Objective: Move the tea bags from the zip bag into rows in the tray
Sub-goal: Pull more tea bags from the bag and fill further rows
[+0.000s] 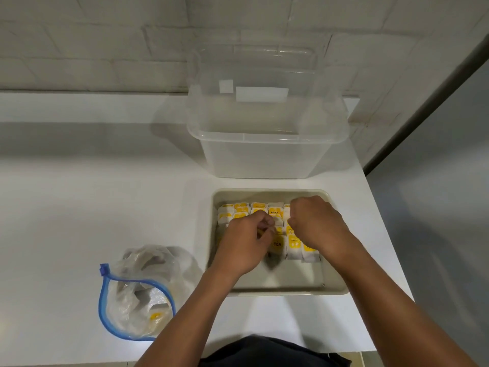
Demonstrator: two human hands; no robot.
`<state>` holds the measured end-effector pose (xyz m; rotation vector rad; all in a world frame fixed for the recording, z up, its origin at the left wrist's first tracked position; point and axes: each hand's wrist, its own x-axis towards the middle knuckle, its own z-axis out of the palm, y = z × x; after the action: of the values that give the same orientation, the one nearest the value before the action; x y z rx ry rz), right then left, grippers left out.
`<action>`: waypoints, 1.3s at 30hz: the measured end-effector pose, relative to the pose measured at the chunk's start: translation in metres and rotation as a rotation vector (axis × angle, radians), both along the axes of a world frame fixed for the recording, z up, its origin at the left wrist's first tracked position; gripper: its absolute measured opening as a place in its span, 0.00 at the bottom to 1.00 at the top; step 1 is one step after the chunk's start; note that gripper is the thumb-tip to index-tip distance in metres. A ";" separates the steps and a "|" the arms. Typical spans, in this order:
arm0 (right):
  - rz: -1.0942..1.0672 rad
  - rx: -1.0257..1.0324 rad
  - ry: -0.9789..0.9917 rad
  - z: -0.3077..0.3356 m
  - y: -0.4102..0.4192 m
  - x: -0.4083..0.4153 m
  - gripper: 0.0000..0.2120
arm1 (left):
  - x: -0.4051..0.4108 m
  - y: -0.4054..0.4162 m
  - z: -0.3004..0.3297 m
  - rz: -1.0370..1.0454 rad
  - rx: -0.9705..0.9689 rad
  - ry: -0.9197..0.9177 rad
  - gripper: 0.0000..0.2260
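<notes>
Both hands were over the tray [334, 283], tidying tea bags [293, 242] into rows. Left hand [244, 243] curled, pinching 1 bag; right hand [316, 223] fisted, contents hidden, can't tell. Zip bag [137, 295] lay open to the left w/ a few bags inside. Next, prob: reach back for more.

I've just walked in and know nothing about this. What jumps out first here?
Two hands, the left hand and right hand, work over yellow-and-white tea bags lined in rows in a beige tray on the white counter. Left of the tray lies an open zip bag with a blue seal; behind it stands a clear plastic box.
</notes>
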<state>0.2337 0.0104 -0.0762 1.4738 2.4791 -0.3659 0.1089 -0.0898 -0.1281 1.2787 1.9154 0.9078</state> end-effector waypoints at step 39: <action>0.188 -0.126 0.116 -0.044 -0.224 -0.131 0.15 | -0.124 -0.226 0.004 0.155 -0.409 0.461 0.17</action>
<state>0.1029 -0.2133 -0.1203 1.1922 2.6038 -0.5735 -0.0147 -0.3156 -0.1245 1.1660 2.4256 0.2671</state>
